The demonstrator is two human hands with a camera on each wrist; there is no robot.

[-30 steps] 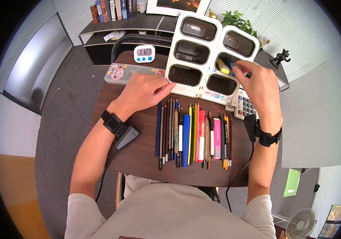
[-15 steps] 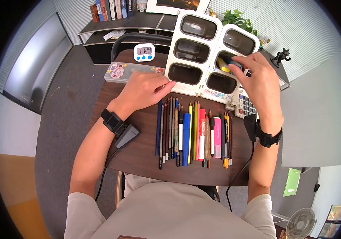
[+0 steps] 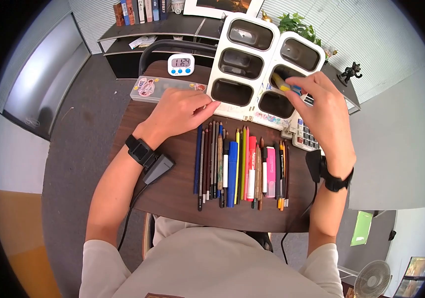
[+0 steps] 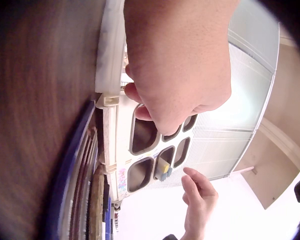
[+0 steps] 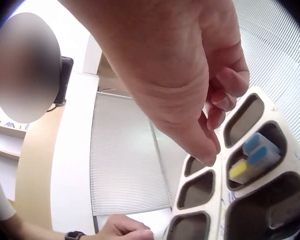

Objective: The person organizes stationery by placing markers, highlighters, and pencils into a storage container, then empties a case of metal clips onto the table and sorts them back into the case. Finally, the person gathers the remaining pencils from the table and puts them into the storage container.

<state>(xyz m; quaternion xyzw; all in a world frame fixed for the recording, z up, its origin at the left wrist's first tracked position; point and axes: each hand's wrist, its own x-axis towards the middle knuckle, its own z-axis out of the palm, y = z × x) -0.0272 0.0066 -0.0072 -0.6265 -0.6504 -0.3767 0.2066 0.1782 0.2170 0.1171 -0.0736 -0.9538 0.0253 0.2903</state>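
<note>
- Right hand (image 3: 324, 107): fingers loosely curled above the organizer's middle right compartment, holding nothing, tips close over the markers.
- Markers (image 5: 252, 157), yellow and blue caps: standing tilted in that compartment, at 11 o'clock from the right hand; probably light, stiff, smooth plastic, best pinched just below the caps.
- Left hand (image 3: 180, 111): curled, fingertips pressed against the near left edge of the white organizer (image 3: 222, 57), steadying it.
- Row of pencils and pens (image 3: 242, 166): flat on the desk (image 3: 172, 191) at 6 o'clock from the organizer.
- Calculator (image 3: 306, 136): partly hidden under the right hand.
- Timer (image 3: 180, 64): at 10 o'clock.

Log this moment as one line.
left hand: steadies organizer | right hand: empty, above markers in middle right compartment | pens: rowed on table
</note>
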